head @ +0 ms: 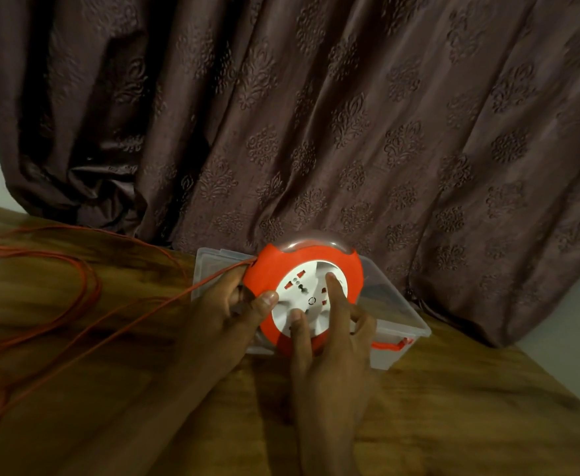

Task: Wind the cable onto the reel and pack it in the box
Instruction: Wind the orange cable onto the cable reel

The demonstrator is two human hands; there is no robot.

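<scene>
A round orange reel (pixel 316 259) with a white socket face (pixel 311 300) is held tilted over a clear plastic box (pixel 395 304). My left hand (pixel 227 314) grips the reel's left rim, thumb on the front. My right hand (pixel 326 341) lies on the white face with two straight fingers pressing it; its other fingers are curled behind. A thin orange cable (pixel 86 286) runs from the reel's left side and lies in loose loops across the wooden table (pixel 453 407).
A dark patterned curtain (pixel 316 115) hangs right behind the box. The box has an orange handle (pixel 390 345) at its front right. The table's right edge runs diagonally at the lower right, and a pale wall shows beyond it.
</scene>
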